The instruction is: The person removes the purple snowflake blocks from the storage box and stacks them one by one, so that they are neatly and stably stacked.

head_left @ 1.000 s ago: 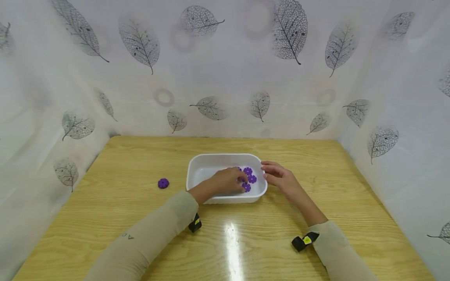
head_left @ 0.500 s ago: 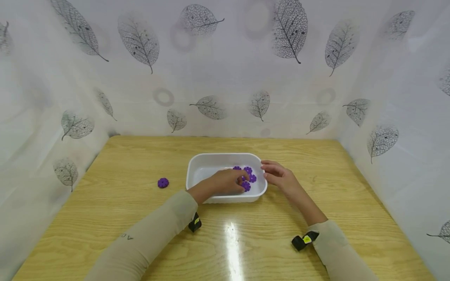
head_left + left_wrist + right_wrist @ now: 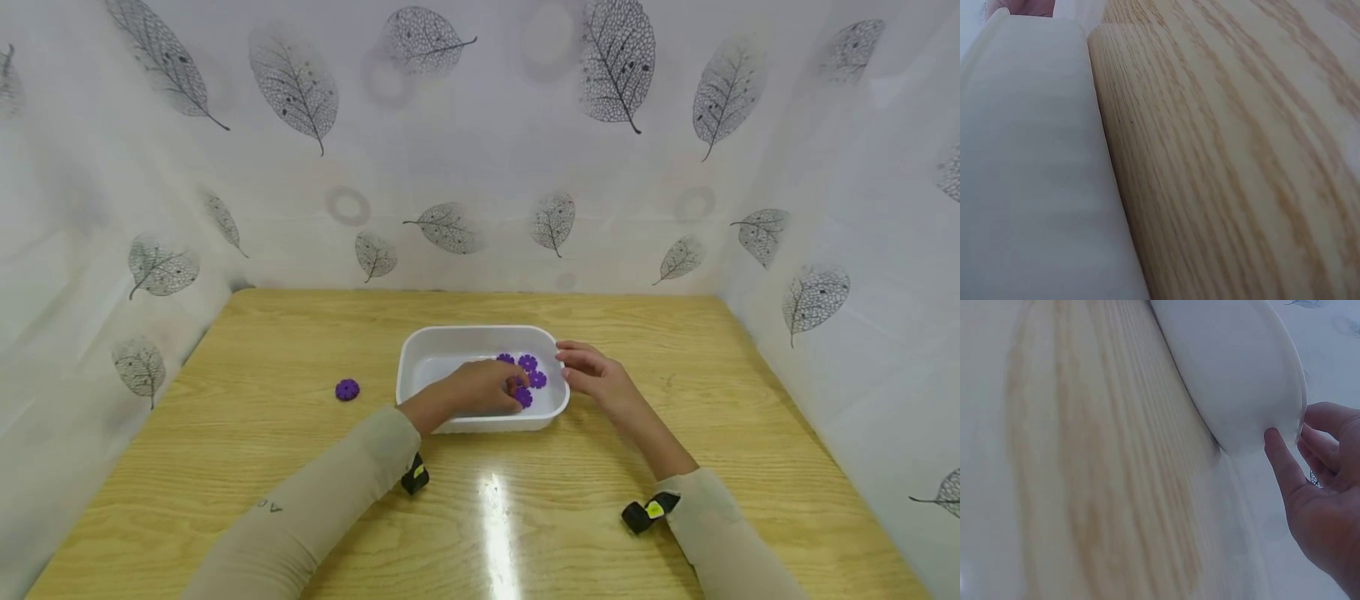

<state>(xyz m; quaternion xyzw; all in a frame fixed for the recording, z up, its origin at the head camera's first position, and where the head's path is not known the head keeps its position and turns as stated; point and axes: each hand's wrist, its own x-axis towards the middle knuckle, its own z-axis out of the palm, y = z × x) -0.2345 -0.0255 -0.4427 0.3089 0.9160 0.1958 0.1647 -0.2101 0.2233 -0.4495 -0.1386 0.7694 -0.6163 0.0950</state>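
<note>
Hardly anything has moved since a second ago: the left hand dips into the white tray at frame centre, its bent fingers blocking part of the contents; I cannot tell whether they grip anything. The right hand, thumb and fingers apart, touches the tray's right end. At least four purple flower pieces lie inside, and one loose purple piece sits at left on the wooden table.
</note>
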